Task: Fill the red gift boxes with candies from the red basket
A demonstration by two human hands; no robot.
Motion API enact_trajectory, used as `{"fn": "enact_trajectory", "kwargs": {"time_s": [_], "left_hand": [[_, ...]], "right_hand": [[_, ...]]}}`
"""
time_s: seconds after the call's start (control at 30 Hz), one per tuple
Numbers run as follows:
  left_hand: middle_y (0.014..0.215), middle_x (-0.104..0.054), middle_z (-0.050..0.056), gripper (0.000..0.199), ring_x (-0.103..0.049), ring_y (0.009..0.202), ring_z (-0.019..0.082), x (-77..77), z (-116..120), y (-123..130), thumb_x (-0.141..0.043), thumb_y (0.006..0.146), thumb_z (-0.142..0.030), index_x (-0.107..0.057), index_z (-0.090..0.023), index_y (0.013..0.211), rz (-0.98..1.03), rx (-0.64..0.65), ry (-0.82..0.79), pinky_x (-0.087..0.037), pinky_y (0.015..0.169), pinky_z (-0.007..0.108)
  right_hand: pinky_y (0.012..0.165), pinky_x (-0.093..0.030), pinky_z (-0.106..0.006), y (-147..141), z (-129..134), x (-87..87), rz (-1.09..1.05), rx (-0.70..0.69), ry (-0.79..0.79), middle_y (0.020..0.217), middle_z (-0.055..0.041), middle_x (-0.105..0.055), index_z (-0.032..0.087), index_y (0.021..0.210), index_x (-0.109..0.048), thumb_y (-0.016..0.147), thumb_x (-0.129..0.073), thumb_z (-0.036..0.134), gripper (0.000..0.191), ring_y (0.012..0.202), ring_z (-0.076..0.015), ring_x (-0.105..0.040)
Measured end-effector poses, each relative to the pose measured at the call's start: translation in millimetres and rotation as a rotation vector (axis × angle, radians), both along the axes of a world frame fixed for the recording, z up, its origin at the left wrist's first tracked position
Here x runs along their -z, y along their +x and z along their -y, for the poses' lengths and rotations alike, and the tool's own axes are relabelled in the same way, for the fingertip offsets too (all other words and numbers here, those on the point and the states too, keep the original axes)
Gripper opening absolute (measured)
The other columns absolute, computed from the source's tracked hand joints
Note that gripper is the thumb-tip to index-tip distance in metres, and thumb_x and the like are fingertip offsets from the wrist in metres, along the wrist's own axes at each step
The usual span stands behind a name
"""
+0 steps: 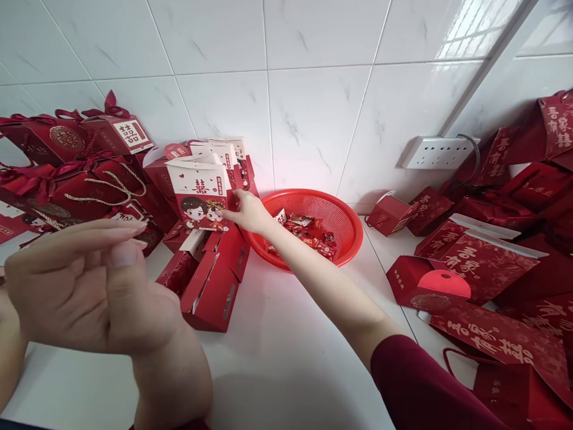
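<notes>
My right hand (246, 212) reaches across to a white-and-red gift box (200, 194) printed with a cartoon couple, its thumb and fingers gripping the right edge. The box stands upright on several red boxes (212, 286). Close to the camera, my left hand (96, 286) is raised with the palm towards me. Its fingers are bent and pressed together, the thumb tip against them, and no object shows in it. Right of the held box, a red plastic basket (351, 233) contains small wrapped sweets (308, 230), partly covered by my right forearm.
Red gift boxes with ribbons (58, 143) are stacked at left. More red boxes (487, 263) crowd the right side, beside a white power strip (441, 152) against the tiled wall (313, 107). Part of another arm (9, 349) shows at the left edge.
</notes>
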State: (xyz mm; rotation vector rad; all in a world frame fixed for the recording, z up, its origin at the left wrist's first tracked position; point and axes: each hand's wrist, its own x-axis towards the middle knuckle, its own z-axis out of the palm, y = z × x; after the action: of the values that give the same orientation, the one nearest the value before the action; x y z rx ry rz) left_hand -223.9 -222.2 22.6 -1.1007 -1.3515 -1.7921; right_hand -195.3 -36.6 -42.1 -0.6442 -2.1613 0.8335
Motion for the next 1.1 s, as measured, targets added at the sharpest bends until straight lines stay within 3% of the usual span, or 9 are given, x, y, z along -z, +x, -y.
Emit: {"fn": "enact_trajectory", "kwargs": {"time_s": [0.1, 0.3, 0.43, 0.5, 0.57, 0.7, 0.8, 0.9, 1.1], "left_hand": [[0.063, -0.057, 0.003, 0.011, -0.057, 0.061, 0.018, 0.3, -3, -2, -0.061, 0.062, -0.026, -0.061, -0.015, 0.064, -0.087, 0.074, 0.279, -0.041, 0.063, 0.036], [0.065, -0.063, 0.004, 0.015, -0.060, 0.062, 0.018, 2.1, -8, -4, -0.064, 0.061, -0.021, -0.073, -0.014, 0.070, -0.113, 0.137, 0.321, -0.044, 0.064, 0.035], [0.068, -0.066, 0.005, 0.019, -0.061, 0.062, 0.019, 2.6, -6, -3, -0.063, 0.065, -0.024, -0.076, -0.015, 0.075, -0.102, 0.118, 0.258, -0.044, 0.061, 0.035], [0.071, -0.068, 0.005, 0.017, -0.062, 0.065, 0.019, 2.7, 0, -4, -0.063, 0.069, -0.024, -0.076, -0.016, 0.078, -0.067, 0.056, 0.125, -0.047, 0.062, 0.034], [0.077, -0.070, 0.003, 0.017, -0.065, 0.073, 0.019, 2.0, 9, -7, -0.062, 0.075, -0.025, -0.075, -0.017, 0.083, -0.019, -0.008, -0.131, -0.051, 0.070, 0.034], [0.105, -0.074, 0.002, 0.030, -0.068, 0.097, 0.025, 1.6, 19, -24, -0.050, 0.091, -0.038, -0.072, -0.027, 0.107, 0.104, -0.105, -0.961, -0.052, 0.089, 0.042], [0.123, -0.070, 0.001, 0.039, -0.064, 0.111, 0.032, 8.8, 15, -40, -0.041, 0.095, -0.048, -0.068, -0.034, 0.120, 0.034, -0.106, -1.377, -0.050, 0.091, 0.049], [0.139, -0.061, 0.001, 0.045, -0.063, 0.115, 0.032, 18.3, 7, -48, -0.037, 0.095, -0.050, -0.068, -0.034, 0.124, -0.076, -0.026, -1.544, -0.051, 0.090, 0.043], [0.146, -0.052, 0.000, 0.052, -0.068, 0.098, 0.026, 21.5, -4, -41, -0.030, 0.095, -0.055, -0.074, -0.028, 0.089, -0.114, 0.038, -1.638, -0.051, 0.080, 0.035]], "right_hand": [[0.093, -0.051, -0.037, -2, -1, 0.0, -0.040, -0.007, 0.036, 0.110, -0.0139, -0.067, 0.009, 0.116, -0.060, 0.081, -0.074, 0.044, 0.052, 0.105, -0.0251, -0.062], [0.094, -0.051, -0.036, -9, -1, -8.6, -0.132, 0.003, 0.100, 0.114, -0.0123, -0.066, 0.013, 0.117, -0.061, 0.084, -0.072, 0.043, 0.046, 0.105, -0.0226, -0.064], [0.092, -0.051, -0.036, -12, 0, -7.4, -0.048, 0.005, 0.076, 0.111, -0.0128, -0.066, 0.010, 0.117, -0.059, 0.085, -0.071, 0.043, 0.047, 0.105, -0.0237, -0.063], [0.090, -0.051, -0.037, -12, 2, -5.1, 0.002, -0.008, 0.072, 0.111, -0.0138, -0.066, 0.009, 0.116, -0.059, 0.083, -0.072, 0.043, 0.049, 0.104, -0.0252, -0.062], [0.087, -0.052, -0.039, -11, 3, -3.6, 0.036, -0.001, 0.073, 0.114, -0.0146, -0.065, 0.010, 0.115, -0.058, 0.083, -0.071, 0.046, 0.050, 0.103, -0.0265, -0.062], [0.089, -0.051, -0.040, -10, 5, -5.7, 0.048, 0.011, 0.083, 0.118, -0.0158, -0.064, 0.011, 0.119, -0.056, 0.083, -0.070, 0.047, 0.053, 0.107, -0.0273, -0.061], [0.091, -0.050, -0.037, -11, 6, -8.3, 0.007, 0.003, 0.075, 0.115, -0.0155, -0.065, 0.010, 0.117, -0.057, 0.082, -0.073, 0.042, 0.050, 0.107, -0.0255, -0.062], [0.090, -0.050, -0.036, -9, 6, -9.6, -0.032, 0.007, 0.062, 0.109, -0.0129, -0.067, 0.012, 0.114, -0.058, 0.083, -0.072, 0.039, 0.043, 0.103, -0.0241, -0.063], [0.089, -0.050, -0.034, 1, 9, -10.3, -0.150, 0.015, 0.017, 0.105, -0.0094, -0.068, 0.013, 0.113, -0.058, 0.086, -0.069, 0.043, 0.042, 0.099, -0.0216, -0.063]]}}
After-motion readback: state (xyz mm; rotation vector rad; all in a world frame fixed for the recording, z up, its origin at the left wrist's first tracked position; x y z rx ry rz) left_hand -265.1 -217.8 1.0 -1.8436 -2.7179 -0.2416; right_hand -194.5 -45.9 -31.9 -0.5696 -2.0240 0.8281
